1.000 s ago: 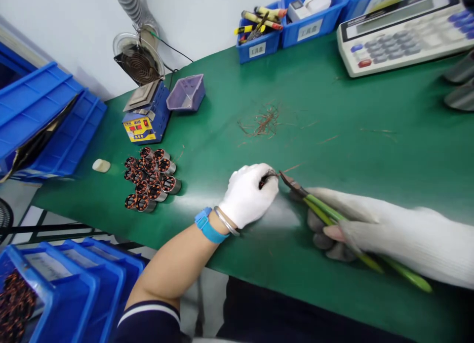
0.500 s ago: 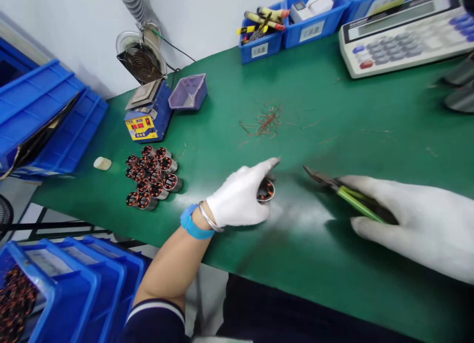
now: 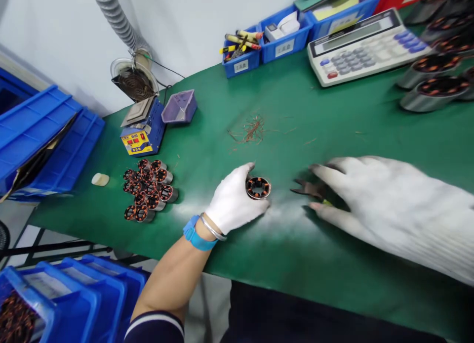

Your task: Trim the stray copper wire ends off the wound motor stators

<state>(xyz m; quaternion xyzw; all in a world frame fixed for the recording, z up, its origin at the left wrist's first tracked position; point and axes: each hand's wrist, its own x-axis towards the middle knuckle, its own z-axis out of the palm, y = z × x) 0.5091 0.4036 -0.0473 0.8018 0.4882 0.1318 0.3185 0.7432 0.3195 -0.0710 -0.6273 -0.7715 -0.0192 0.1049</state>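
Observation:
My gloved left hand (image 3: 233, 199) grips a motor stator (image 3: 258, 188), a metal ring with copper windings, by its left side. The stator sits upright on the green table, its open end facing up. To its right, my gloved right hand (image 3: 355, 199), smeared by motion, is round a pair of wire cutters (image 3: 313, 189). Their dark jaws point left toward the stator, and only a bit of green handle shows; the palm hides the rest. A group of similar stators (image 3: 150, 188) stands on the table left of my left hand.
Copper wire scraps (image 3: 254, 129) lie beyond the left hand. A calculator (image 3: 365, 49), blue tool boxes (image 3: 242, 61) and more stators (image 3: 433, 93) line the far side. A blue-yellow soldering unit (image 3: 142, 130) and a purple tray (image 3: 180, 107) stand back left. Blue bins (image 3: 74, 293) are at lower left.
The view has shifted right, bringing more stators into sight. My left hand has opened out round the stator, uncovering its top. My right hand has moved left with the cutters, now covering their handles.

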